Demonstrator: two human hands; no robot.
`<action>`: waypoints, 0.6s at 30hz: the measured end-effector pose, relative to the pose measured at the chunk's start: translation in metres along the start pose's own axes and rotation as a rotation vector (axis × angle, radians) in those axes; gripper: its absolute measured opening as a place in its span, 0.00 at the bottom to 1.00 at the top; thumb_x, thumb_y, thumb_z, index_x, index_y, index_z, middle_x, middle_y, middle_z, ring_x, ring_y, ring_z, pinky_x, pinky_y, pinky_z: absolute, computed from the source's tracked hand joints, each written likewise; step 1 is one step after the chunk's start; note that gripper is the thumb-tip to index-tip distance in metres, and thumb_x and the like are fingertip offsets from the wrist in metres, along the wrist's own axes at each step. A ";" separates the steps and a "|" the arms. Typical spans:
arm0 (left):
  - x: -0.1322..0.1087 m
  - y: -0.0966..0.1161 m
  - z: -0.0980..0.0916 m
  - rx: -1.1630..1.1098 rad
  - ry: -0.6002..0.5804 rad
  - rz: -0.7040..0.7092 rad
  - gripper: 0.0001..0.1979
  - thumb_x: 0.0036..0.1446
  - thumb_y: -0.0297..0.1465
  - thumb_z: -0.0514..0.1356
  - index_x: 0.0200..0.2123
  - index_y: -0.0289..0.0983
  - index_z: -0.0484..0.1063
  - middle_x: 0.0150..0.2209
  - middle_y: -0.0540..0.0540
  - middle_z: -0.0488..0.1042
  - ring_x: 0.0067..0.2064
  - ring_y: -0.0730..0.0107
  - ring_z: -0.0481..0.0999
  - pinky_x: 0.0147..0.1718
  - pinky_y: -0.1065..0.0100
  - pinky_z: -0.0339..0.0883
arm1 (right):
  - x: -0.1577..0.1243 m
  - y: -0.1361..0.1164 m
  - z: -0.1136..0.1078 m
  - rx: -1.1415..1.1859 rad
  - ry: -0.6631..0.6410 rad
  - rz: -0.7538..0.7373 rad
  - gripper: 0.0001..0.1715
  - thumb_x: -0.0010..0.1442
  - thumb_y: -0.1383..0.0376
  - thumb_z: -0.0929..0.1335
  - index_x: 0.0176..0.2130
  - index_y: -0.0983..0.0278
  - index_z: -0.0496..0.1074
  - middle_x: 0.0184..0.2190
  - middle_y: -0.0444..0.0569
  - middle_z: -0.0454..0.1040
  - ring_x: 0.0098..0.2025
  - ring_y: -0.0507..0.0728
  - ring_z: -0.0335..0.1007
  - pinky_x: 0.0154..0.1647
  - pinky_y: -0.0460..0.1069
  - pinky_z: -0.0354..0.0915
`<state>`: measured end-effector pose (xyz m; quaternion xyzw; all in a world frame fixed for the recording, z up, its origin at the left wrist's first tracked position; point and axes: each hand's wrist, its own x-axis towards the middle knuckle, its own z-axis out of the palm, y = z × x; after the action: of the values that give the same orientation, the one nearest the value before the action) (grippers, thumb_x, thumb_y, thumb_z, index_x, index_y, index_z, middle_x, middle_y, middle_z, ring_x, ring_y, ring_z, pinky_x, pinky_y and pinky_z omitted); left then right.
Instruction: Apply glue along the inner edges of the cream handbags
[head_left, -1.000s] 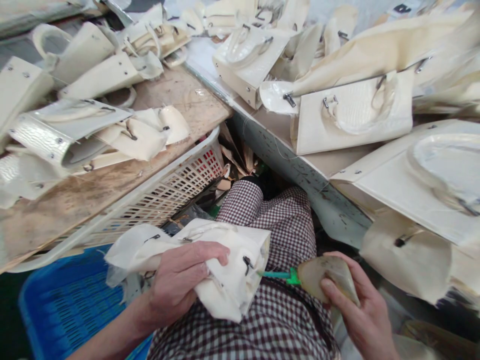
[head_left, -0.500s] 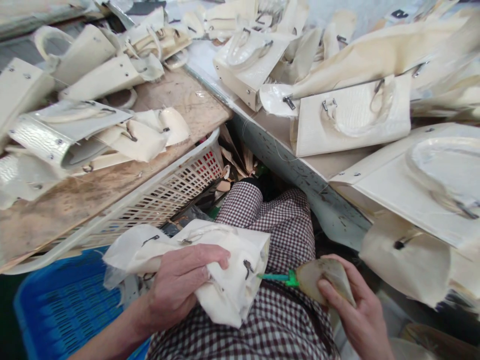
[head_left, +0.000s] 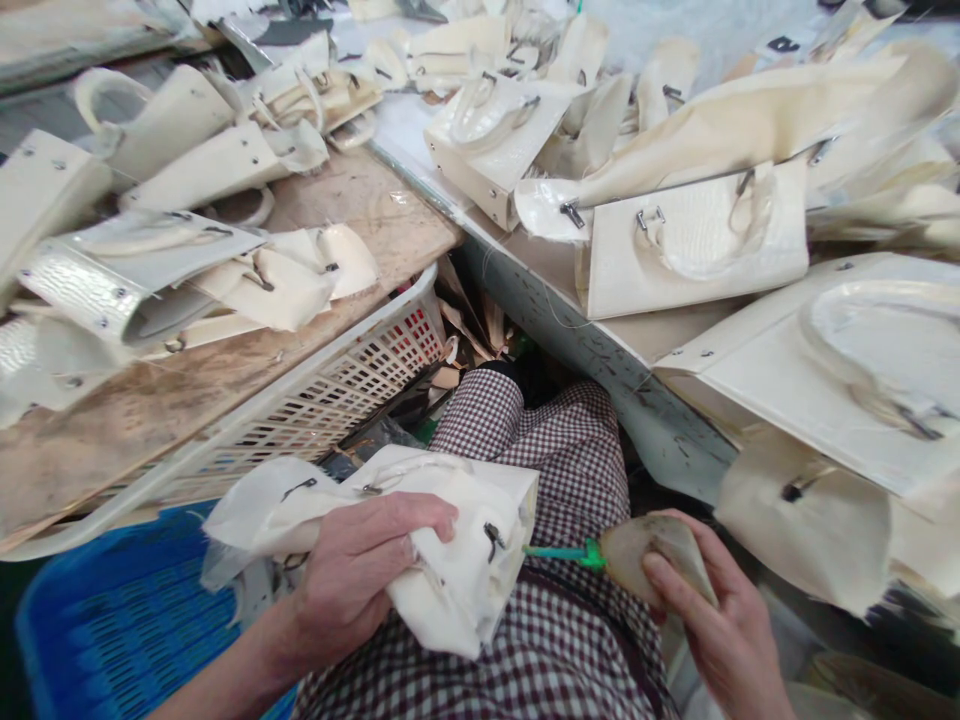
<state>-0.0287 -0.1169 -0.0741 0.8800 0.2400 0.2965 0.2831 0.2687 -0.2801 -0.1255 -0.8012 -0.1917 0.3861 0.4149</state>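
Note:
My left hand (head_left: pixel 367 570) grips a cream handbag piece (head_left: pixel 465 590) over my lap, its thumb lying across the top. The piece has a handle and small dark metal fittings, and a pale flap of it hangs out to the left. In my right hand (head_left: pixel 712 600) is a soft, brownish squeeze bottle (head_left: pixel 645 560) with a green cap and a thin green nozzle (head_left: pixel 555 552). The nozzle points left, its tip at the right edge of the bag piece; whether it touches, I cannot tell.
Cream bags (head_left: pixel 697 240) with handles crowd the right-hand table. More lie on the wooden board (head_left: pixel 360 190) at left. Below it are a white plastic basket (head_left: pixel 375 360) and a blue crate (head_left: pixel 127 630). The table edge (head_left: pixel 570 330) runs beside my checked apron (head_left: pixel 570 440).
My right hand has drawn the bottle slightly right, so its nozzle sits a little farther from the bag's fitting. The left hand keeps its grip almost unmoved. The view has shifted slightly.

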 end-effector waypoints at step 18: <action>0.002 -0.005 -0.001 -0.086 0.026 -0.110 0.10 0.66 0.23 0.55 0.41 0.36 0.77 0.39 0.43 0.83 0.41 0.67 0.83 0.42 0.73 0.77 | 0.012 0.020 0.016 0.022 0.056 -0.079 0.38 0.44 0.44 0.78 0.48 0.61 0.73 0.43 0.52 0.79 0.42 0.64 0.77 0.42 0.53 0.73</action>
<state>-0.0295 -0.1116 -0.0756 0.8486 0.2785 0.3019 0.3335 0.2638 -0.2757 -0.1533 -0.7990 -0.2074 0.3490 0.4437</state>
